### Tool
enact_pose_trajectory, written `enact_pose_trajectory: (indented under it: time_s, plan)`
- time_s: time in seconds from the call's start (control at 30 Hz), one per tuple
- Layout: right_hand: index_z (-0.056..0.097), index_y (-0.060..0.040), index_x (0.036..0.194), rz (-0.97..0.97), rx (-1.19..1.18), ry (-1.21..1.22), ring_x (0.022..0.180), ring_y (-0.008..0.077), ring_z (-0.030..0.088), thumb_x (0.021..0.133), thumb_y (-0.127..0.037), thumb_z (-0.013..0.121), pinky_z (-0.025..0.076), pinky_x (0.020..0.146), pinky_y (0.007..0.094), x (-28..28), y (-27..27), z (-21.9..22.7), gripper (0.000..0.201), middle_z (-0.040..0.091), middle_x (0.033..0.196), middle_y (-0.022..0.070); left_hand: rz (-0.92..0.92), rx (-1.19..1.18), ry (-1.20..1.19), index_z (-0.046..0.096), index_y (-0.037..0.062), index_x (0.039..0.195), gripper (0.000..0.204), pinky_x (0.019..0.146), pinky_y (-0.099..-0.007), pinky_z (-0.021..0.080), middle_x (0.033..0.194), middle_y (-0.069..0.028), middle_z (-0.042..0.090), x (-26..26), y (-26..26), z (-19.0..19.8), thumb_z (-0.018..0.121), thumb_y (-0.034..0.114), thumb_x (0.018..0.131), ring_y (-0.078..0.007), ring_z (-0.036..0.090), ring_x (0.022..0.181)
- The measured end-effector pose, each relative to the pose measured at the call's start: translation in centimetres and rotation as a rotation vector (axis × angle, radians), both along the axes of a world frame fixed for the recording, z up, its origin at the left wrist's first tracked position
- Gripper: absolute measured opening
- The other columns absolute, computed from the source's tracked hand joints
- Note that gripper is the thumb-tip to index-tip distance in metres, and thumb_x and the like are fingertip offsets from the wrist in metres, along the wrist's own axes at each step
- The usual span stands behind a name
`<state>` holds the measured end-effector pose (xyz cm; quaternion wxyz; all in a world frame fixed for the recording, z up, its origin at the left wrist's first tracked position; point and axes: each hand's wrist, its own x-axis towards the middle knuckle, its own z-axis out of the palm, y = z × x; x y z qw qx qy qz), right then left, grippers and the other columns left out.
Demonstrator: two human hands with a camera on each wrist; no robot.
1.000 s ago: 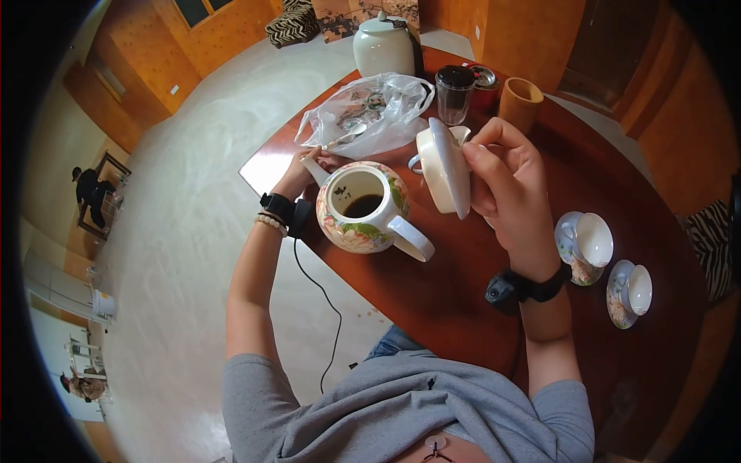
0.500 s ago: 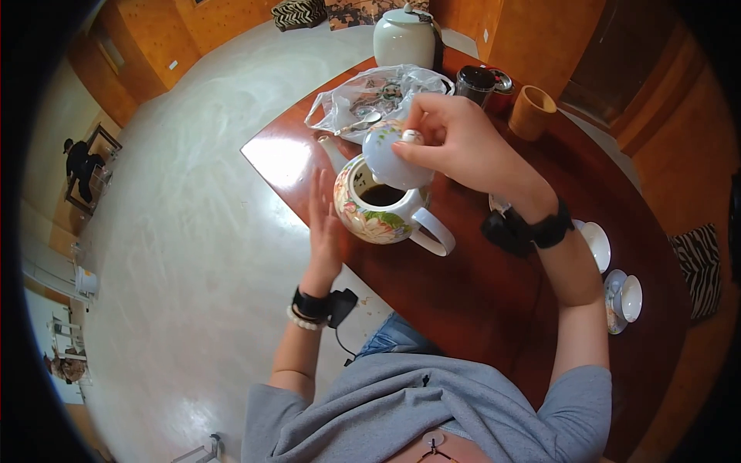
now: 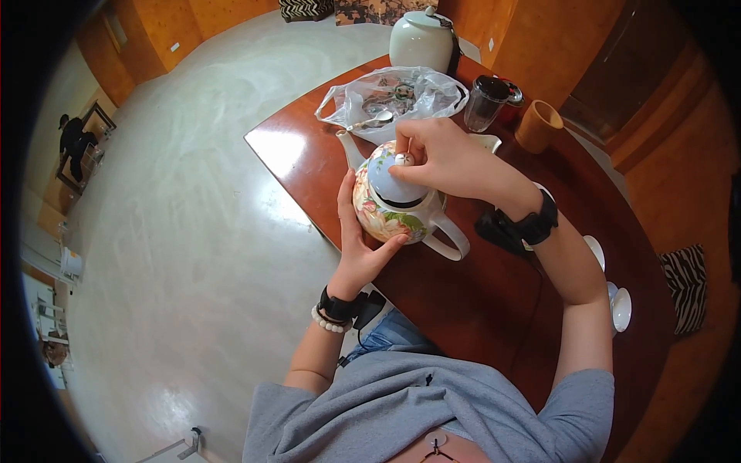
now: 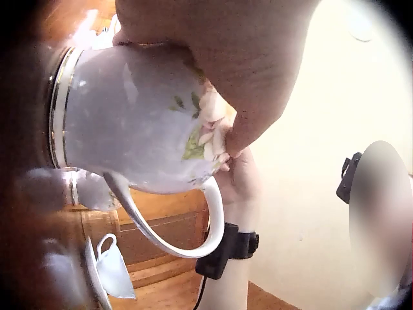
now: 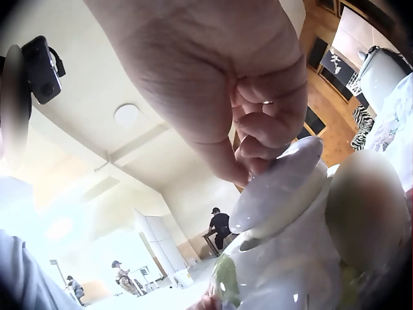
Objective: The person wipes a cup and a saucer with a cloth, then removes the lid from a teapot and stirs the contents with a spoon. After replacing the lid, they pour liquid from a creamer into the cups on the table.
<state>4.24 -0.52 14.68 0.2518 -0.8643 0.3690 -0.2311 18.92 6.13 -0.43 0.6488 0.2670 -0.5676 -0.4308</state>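
Observation:
A floral porcelain teapot [image 3: 390,224] stands near the table's left edge, its spout pointing away and its handle [image 3: 451,243] toward the right. Around its left side the left hand [image 3: 361,258] is cupped, fingers along the belly and thumb at the front. The right hand [image 3: 455,158] pinches the knob [image 3: 404,159] of the pale blue lid [image 3: 384,179] over the teapot's mouth. The lid sits tilted; a dark gap shows along its near rim. In the right wrist view the lid [image 5: 277,187] slants over the opening. The left wrist view shows the teapot's side [image 4: 129,116] close up.
A clear plastic bag [image 3: 351,100] with a spoon [image 3: 378,118] lies behind the teapot. Farther back are a lidded pale jar [image 3: 421,42], a black-topped clear container [image 3: 482,108] and a wooden cup [image 3: 536,127]. Teacups [image 3: 621,309] stand at the right, partly hidden by the right arm.
The right hand has brought the lid from the teapot's right side onto its mouth. The left hand let go near the spout, drew back, then took hold of the teapot's belly.

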Motion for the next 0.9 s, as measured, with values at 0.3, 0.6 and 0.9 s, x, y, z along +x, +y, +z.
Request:
enact_pose_trajectory:
  time_s: [0.3,0.6,0.9]
  plan:
    - [0.053,0.0019,0.076,0.032,-0.033,0.011,0.057,0.0133,0.052,0.073,-0.018,0.066,0.041,0.052,0.0277,-0.2,-0.4,-1.2,0.025,0.055,0.062,0.0094,-0.065,0.010,0.025,0.001,0.0067,0.143,0.104,0.107,-0.0377,0.029,0.145,-0.0107,0.012,0.2,-0.2,-0.3,0.075,0.013,0.071,-0.0233,0.025,0.132]
    - [0.054,-0.0004,0.084,-0.003,0.185,-0.073,0.060,0.0078,0.051,0.081,-0.019,0.066,0.041,0.054,0.0228,-0.5,-1.1,-3.2,0.023,0.058,0.068,0.0035,-0.068,0.021,0.030,-0.001,0.0074,0.144,0.107,0.106,-0.0376,0.030,0.146,-0.0103,0.011,0.3,-0.2,-0.2,0.077,0.014,0.070,-0.0232,0.025,0.132]
    - [0.054,-0.0006,0.092,-0.243,0.324,-0.444,0.062,0.0052,0.049,0.091,-0.023,0.055,0.040,0.054,0.0225,-4.5,2.9,-4.4,0.023,0.056,0.074,0.0025,-0.110,0.100,0.086,-0.002,0.0058,0.144,0.100,0.109,-0.0371,0.025,0.149,-0.0105,0.008,1.0,-0.9,-2.4,0.066,0.038,0.079,-0.0224,0.024,0.134]
